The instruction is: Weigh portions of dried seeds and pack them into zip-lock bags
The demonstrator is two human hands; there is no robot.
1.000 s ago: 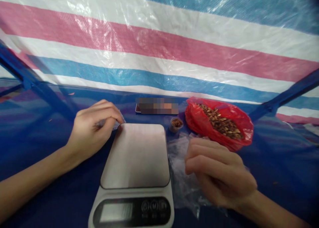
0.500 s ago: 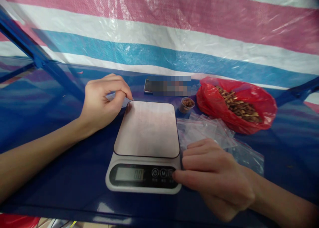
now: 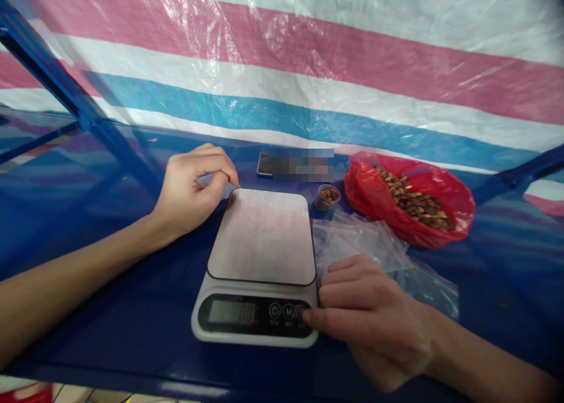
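Observation:
A white digital kitchen scale (image 3: 259, 318) with a bare, shiny square weighing plate (image 3: 264, 235) sits in front of me; its display reads 0.0. At the plate's far left corner is my left hand (image 3: 194, 188), closed, thumb and index finger bent together. A bit of clear film (image 3: 207, 181) shows between these fingers; whether they grip it is hidden. My right hand (image 3: 370, 315) lies by the scale's near right corner, its index fingertip on the rightmost button and the other fingers curled in, nothing seen in them. Behind it lie several clear zip bags (image 3: 352, 235).
A red plastic bag (image 3: 365, 194) full of brown dried pieces (image 3: 414, 198) stands open at the right. Left of it are a small clear cup (image 3: 327, 197) with brown contents and a phone (image 3: 265, 163), partly blurred out. Blue frame bars (image 3: 94, 127) flank the blue table (image 3: 110, 326).
My view has shifted slightly, so everything sits a little lower in the picture. Both hands keep their places, the right index finger still on the scale's button. The reading stays at 0.0.

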